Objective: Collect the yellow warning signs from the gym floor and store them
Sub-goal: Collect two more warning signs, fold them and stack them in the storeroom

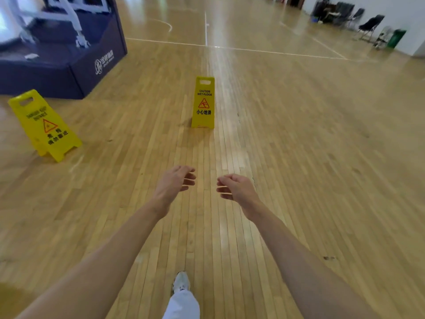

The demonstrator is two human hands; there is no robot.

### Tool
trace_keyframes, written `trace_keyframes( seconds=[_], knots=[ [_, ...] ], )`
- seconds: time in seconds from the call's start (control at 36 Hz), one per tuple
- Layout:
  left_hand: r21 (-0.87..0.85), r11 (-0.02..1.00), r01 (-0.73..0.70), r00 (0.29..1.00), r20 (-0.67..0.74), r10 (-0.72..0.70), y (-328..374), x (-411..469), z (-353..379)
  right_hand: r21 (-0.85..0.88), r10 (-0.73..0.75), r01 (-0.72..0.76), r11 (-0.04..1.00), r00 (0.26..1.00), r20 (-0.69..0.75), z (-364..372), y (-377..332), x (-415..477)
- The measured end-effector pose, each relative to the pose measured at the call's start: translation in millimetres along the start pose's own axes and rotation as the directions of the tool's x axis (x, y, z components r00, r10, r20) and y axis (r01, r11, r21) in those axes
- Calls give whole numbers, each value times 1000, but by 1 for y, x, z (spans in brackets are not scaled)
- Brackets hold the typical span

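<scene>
A narrow yellow plastic wet-floor sign (203,102) is standing upright on the glossy wooden plank floor (299,146), straight ahead. A second, wider A-frame sign (44,126) is sitting off to the left, near a dark blue padded base (69,65). The left hand (174,181) and right hand (236,187) are reaching forward, fingers loosely curled, gripping nothing.

Gym floor (299,146): narrow wooden strips, varnished, showing a glossy sheen with pale glare streaks. Two yellow warning signs, centre (203,104) and left (46,127): smooth moulded plastic, looking slightly shiny. Hoop base (69,72): navy padding, appearing matt. Trouser leg (182,305): pale cloth, looking matt.
</scene>
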State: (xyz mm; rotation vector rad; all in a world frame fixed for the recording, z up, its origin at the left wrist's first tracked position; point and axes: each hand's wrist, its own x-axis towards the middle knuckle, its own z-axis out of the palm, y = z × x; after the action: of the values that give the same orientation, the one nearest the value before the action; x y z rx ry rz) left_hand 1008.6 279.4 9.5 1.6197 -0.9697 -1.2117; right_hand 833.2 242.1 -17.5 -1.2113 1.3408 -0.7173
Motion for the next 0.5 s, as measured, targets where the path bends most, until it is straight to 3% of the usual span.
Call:
trace_keyframes(
  seconds=[0.14,0.25,0.5],
  knots=[
    [-68,997,46,999,13,-45,34,107,-37,27,-3,3,1000,1000,-10,19,-49,104],
    [-94,996,-1,1000,26,3,73,179,-54,41,-48,48,998,999,3,21,-97,174],
    [-40,999,37,998,56,-35,107,323,-58,53,-54,53,997,998,16,9,-144,326]
  ],
)
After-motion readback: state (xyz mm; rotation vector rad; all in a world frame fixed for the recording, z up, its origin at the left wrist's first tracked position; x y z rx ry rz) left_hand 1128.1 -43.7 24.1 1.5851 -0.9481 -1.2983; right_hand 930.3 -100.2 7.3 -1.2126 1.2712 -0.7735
